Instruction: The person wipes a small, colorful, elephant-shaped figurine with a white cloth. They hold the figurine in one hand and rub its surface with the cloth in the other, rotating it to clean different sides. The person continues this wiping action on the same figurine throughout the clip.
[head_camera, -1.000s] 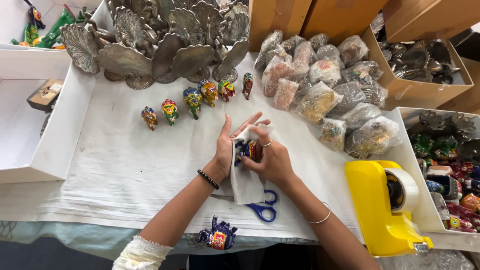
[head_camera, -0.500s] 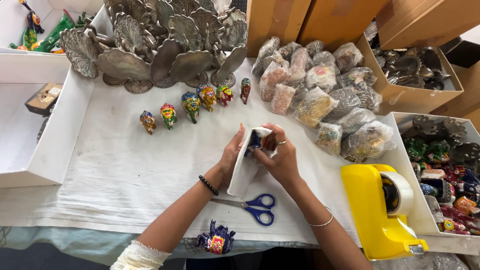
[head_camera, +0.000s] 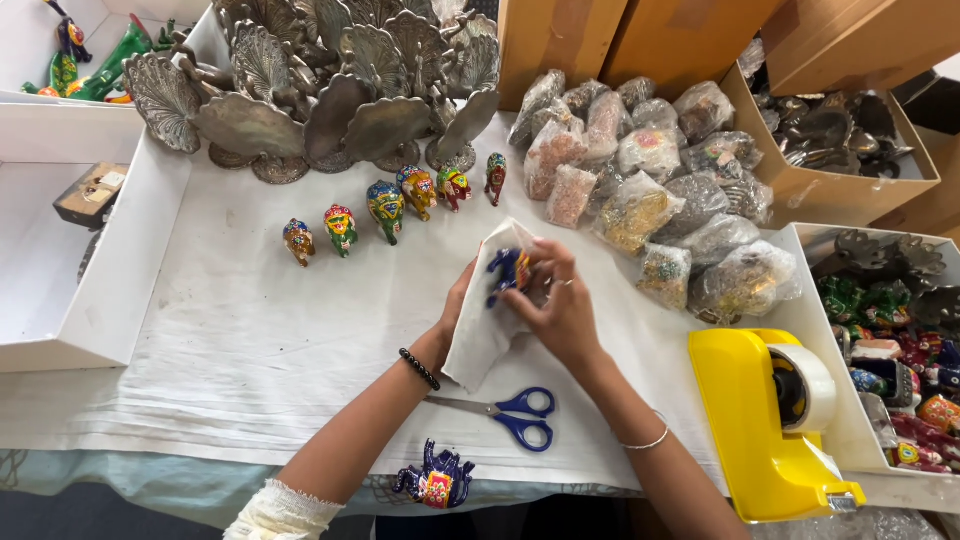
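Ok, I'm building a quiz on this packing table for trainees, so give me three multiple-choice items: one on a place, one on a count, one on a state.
1. Where do the blue-handled scissors lie?
A. on the white cloth just below the hands
B. inside the cardboard box
C. on the tape dispenser

2. How many small painted elephants stand in the row?
A. three
B. six
C. nine

3. How is the blue figurine held?
A. lying alone on the cloth
B. between both hands, partly in white wrap
C. hanging from the scissors

Answers: 1 A, they rest under the left hand and right hand; 2 B, six can be counted; 3 B, both hands close round it.
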